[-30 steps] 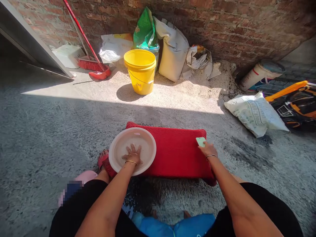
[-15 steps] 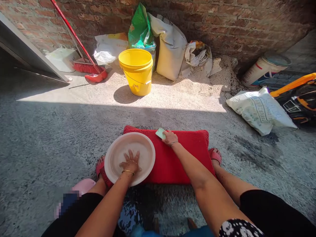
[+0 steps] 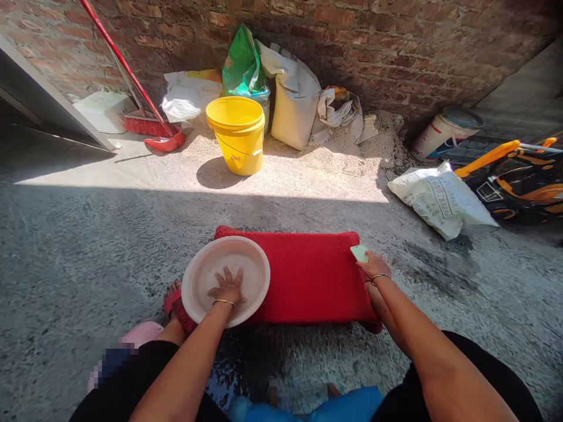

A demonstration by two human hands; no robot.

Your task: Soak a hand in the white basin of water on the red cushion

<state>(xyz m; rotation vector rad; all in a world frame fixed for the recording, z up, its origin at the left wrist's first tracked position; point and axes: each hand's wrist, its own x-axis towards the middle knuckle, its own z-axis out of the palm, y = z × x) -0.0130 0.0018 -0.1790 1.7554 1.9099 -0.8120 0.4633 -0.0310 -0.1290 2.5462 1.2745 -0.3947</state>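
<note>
Left hand (image 3: 227, 288) lies flat, fingers spread, inside the pale basin (image 3: 226, 280) on the red mat's (image 3: 308, 275) left end. Right hand (image 3: 373, 267) presses a green soap bar (image 3: 359, 252) on its far right corner; mat runs left-right.

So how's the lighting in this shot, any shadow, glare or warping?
Head view: hard sun on the yellow bucket and sacks, near overexposed; red mat, white basin and both hands lie in shade; wide-angle bending at the edges; a pixelated patch lower left.

Bare forearms, a thin gold bangle on each wrist, black trousers, red sandals.
</note>
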